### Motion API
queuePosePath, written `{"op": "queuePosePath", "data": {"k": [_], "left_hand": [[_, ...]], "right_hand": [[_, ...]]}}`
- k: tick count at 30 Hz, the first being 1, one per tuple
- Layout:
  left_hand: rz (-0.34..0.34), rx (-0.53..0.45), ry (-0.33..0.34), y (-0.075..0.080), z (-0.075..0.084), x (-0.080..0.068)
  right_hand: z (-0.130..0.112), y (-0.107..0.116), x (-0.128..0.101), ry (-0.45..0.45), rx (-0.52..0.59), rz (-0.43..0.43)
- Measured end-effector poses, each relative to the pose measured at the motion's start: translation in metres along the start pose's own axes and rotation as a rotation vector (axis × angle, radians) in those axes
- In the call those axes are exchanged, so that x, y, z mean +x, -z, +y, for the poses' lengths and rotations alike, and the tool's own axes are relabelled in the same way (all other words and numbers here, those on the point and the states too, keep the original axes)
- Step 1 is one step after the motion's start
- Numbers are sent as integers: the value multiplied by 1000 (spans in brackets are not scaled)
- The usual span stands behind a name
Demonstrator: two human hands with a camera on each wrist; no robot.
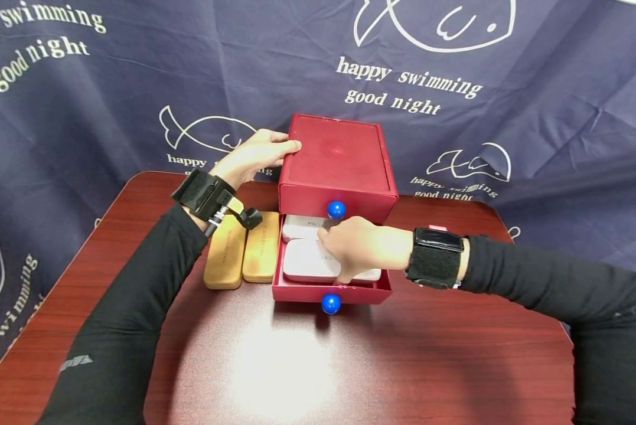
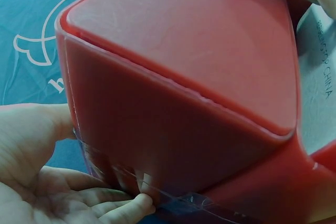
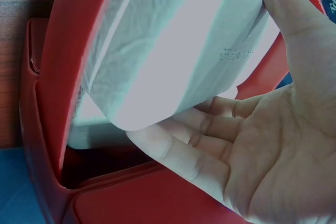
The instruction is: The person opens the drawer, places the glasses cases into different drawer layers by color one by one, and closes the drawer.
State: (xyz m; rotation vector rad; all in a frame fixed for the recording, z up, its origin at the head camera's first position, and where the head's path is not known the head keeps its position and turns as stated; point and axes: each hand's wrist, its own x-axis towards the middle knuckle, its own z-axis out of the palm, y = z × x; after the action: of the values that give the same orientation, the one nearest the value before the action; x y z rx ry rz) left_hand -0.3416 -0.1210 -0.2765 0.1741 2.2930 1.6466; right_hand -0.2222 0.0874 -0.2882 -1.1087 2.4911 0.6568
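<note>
1. The right hand [image 1: 357,248] reaches into the open lower drawer [image 1: 330,292] of the red drawer box [image 1: 336,165]; its fingers [image 3: 173,148] curl under the near white case [image 1: 309,262] with the thumb along the far edge, so the grip is closed on that case.
2. The near white case lies inside the drawer, at the front; a second white case [image 1: 302,227] lies behind it, partly under the box's upper part.
3. The left hand [image 1: 256,156] rests against the left side of the red drawer box, fingers straight along the wall and thumb at the top edge; the grip is open and only steadies the box.
4. As a judgement: the drawer is already pulled out and the case is taken hold of, but it has not left the drawer; lifting it clear is what remains.
5. Two tan wooden cases [image 1: 243,254] lie side by side on the table [image 1: 403,366], just left of the drawer; the upper drawer is closed, its blue knob [image 1: 336,209] directly above the right hand, and the lower blue knob [image 1: 330,304] juts from the drawer front; a dark printed cloth [image 1: 535,88] hangs behind.
</note>
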Motion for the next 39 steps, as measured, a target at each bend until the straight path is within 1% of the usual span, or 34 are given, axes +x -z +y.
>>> {"op": "queuePosePath", "data": {"k": [7,13,18,27,34,39], "left_hand": [[4,-3,-3,0,-1,0],[1,-6,-2,0,0,0],[4,3,-4,0,0,-1],[4,-1,18,0,2,-2],[9,7,16,0,1,-1],[4,-7,10,0,1,-2]], "right_hand": [[-6,1,4,-11,-34,-2],[-10,1,5,-34,-40,13],[-11,1,4,-50,-38,5],[-11,2,2,-56,-51,-1],[-11,1,-1,-47,-51,35],[-11,-2,-1,-39,-77,48]]}}
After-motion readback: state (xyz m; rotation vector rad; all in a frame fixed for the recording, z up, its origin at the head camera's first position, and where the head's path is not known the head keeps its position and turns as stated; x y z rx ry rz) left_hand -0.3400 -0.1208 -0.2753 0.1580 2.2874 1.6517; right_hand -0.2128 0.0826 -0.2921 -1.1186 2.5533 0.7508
